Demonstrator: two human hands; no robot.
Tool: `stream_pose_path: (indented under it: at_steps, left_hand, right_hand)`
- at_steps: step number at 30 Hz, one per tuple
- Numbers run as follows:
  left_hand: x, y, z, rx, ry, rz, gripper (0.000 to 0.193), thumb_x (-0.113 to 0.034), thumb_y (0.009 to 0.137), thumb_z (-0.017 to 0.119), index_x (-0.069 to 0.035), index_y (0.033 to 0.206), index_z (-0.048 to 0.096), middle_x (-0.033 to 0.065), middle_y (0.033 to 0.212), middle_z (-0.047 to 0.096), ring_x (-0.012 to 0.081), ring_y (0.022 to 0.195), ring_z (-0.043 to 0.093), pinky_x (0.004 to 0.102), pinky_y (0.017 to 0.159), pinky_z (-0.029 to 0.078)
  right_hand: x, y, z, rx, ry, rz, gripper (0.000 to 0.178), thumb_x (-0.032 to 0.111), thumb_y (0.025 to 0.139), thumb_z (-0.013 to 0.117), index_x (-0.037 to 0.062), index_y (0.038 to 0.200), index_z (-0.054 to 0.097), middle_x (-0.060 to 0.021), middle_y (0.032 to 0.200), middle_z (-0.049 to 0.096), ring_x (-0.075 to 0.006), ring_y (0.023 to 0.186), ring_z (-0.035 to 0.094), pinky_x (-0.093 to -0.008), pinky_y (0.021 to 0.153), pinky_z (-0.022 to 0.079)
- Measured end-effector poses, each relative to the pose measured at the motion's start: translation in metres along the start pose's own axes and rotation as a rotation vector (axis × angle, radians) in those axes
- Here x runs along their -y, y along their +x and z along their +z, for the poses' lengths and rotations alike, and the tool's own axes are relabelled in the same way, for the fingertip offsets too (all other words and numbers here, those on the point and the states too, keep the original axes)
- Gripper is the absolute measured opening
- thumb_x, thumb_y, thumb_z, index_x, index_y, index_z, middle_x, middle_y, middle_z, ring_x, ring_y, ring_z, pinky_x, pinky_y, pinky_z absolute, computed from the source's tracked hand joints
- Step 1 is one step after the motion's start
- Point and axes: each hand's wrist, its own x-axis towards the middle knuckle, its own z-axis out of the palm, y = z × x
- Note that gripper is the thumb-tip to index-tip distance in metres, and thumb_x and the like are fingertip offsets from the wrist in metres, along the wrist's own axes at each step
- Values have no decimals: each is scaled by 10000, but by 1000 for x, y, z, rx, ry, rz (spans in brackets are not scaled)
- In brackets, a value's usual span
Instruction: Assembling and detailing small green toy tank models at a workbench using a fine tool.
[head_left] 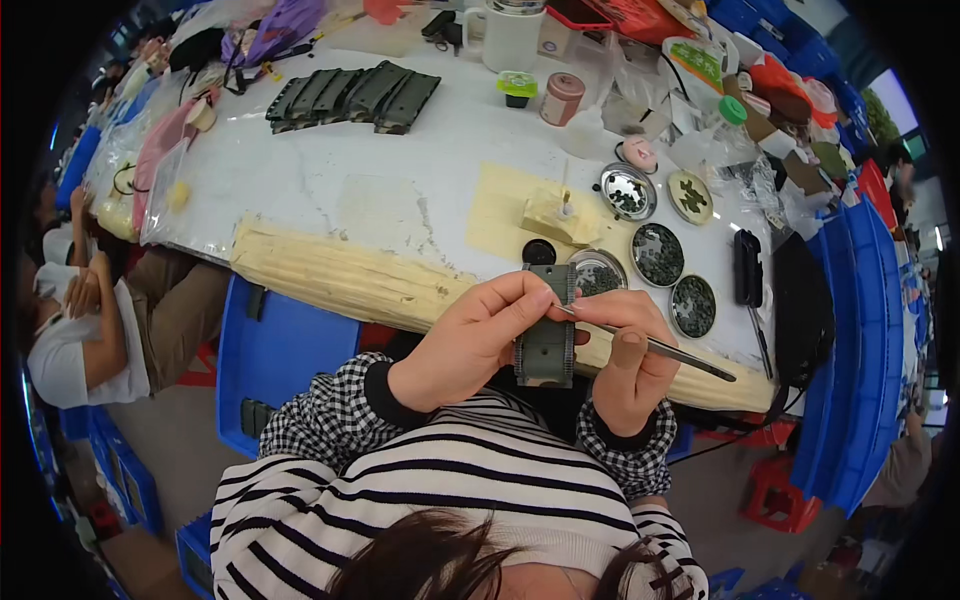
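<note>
Dark grey-green panel with toothed long edges (545,357): upright between your hands, at the near table edge.
Left hand (470,330): thumb and forefinger drawn together over the panel; can't tell whether they pinch it or a small part.
Right hand (632,355): closed on slim metal tweezers (700,364), tip at your left fingertips.
Progress: looks mid-piece. Loose dark bits remain in the round silver metal dishes (617,178) beyond and right of your grip. Overlapping row of similar grey-green panels (355,95) lies far left of it, a few more in the blue plastic bin (285,340) nearer left. Finished or waiting: can't tell.
Hidden: panel's underside and middle, behind your fingers. Tweezer tip too small to read.
</note>
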Motion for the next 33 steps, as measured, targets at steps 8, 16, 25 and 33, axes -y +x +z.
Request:
stream_pose_path:
  at_steps: [8, 16, 25, 33]
  left_hand:
    - [-10, 11, -7, 12, -19, -10, 257, -263, 1023, 442, -24, 1007, 536, 64, 1028, 618, 134, 947, 629, 273, 813, 534]
    - [-16, 4, -34, -13, 63, 5, 254, -266, 1028, 426, -38, 1003, 536, 68, 1039, 620, 113, 940, 612, 257, 781, 533]
    - [-41, -3, -33, -225, 29, 152, 784, 69, 907, 483, -135, 1505, 19, 186, 1382, 415, 319, 1139, 574, 402, 911, 538]
    - [-38, 2, -53, -300, -84, 102, 553, 13, 878, 571, -52, 1387, 364, 109, 1208, 546, 239, 1094, 589, 394, 916, 536]
  right_hand:
    - [3, 9, 8, -37, -31, 48, 264, 192, 962, 530, -36, 962, 664, -132, 883, 673, -224, 782, 602, -376, 839, 515]
    - [0, 19, 27, 13, -8, 110, 276, 185, 982, 500, -31, 941, 665, -124, 888, 682, -206, 792, 606, -340, 771, 504]
    - [-17, 15, 19, -216, -109, 247, 296, 162, 999, 469, -42, 901, 659, -103, 813, 635, -173, 775, 576, -285, 689, 448]
    - [-50, 9, 22, -63, -512, 201, 135, 129, 913, 588, 46, 895, 693, -60, 806, 650, -236, 751, 520, -342, 735, 391]
